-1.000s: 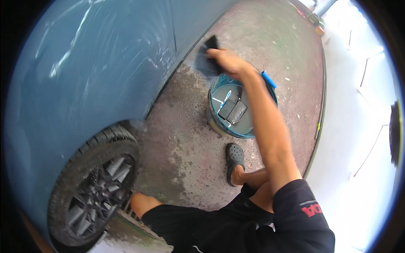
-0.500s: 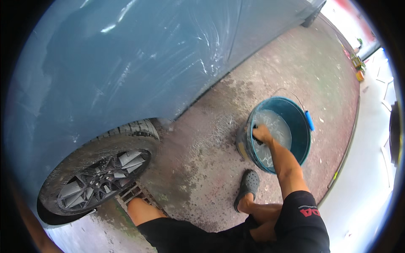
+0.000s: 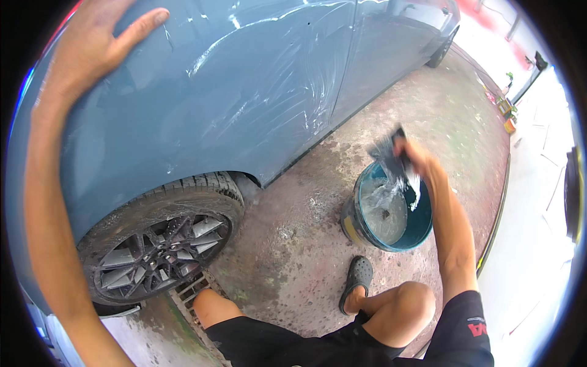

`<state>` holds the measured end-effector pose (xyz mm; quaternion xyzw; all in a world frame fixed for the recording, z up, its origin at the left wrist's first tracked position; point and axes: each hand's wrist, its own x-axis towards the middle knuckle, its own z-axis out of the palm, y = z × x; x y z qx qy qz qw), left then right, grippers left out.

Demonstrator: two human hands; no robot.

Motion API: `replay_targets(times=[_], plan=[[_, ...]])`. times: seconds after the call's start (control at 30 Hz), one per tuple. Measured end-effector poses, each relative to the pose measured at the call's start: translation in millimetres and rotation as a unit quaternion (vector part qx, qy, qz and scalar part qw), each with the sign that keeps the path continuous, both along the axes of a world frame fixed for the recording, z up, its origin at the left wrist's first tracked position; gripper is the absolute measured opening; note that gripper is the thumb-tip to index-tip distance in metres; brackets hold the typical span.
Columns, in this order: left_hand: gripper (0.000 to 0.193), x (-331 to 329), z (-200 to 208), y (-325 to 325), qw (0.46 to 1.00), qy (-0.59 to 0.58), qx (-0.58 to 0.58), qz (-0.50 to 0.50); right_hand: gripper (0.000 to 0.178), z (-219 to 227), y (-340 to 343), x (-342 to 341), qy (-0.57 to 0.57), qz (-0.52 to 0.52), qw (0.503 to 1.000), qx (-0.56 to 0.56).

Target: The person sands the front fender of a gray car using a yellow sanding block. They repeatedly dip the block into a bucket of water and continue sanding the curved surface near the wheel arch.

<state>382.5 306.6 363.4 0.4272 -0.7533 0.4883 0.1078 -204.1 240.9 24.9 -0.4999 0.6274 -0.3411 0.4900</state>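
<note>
My right hand [image 3: 414, 156] is closed around a dark, flat, wet pad [image 3: 391, 153], smeared by motion, so its exact kind is unclear. Water streams off it into the teal bucket [image 3: 391, 249] just below. Cloudy greyish water [image 3: 384, 214] fills the lower part of the bucket, with a small dark spot in it. At the upper left my left hand [image 3: 101, 37] lies on the blue-grey car body [image 3: 202, 110], thumb stretched out from the palm. Its other fingers run past the picture's edge. White streaks and wet shine mark the panel.
A car wheel [image 3: 165, 244] with a dark alloy rim stands at the lower left, beside a floor grate [image 3: 192, 292]. My foot in a grey clog [image 3: 358, 278] is close to the bucket. A white wall [image 3: 532, 244] bounds the right; small items [image 3: 506, 113] lie along it.
My right hand has risen out of the bucket's water, bringing up the dripping dark pad. My left hand has come into view on the car body.
</note>
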Motion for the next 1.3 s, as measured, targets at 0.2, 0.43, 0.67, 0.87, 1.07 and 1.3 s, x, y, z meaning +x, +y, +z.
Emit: replay_targets(times=[0.2,0.43,0.67,0.87,1.07,1.3], plan=[[0.072,-35,-100,-14,1.0,-0.011,0.015,-0.022,0.02,275,-41,242,0.578,0.216,0.677,-0.402],[0.076,-123,-142,-84,0.997,-0.026,-0.055,0.047,0.025,317,34,281,0.439,0.118,0.717,-0.528],[0.072,-179,-230,-118,0.971,-0.229,0.007,0.07,0.027,147,41,144,0.359,-0.067,0.885,-0.291],[0.072,-199,-326,-115,0.91,-0.392,0.105,0.089,0.034,-58,80,20,0.366,-0.042,0.929,-0.023],[0.061,-135,-502,-93,0.914,-0.186,0.356,0.052,0.04,-157,63,46,0.347,0.088,0.928,0.098],[0.058,-170,-550,39,0.684,0.347,0.64,0.048,0.045,-259,92,24,0.408,0.068,0.9,0.14]])
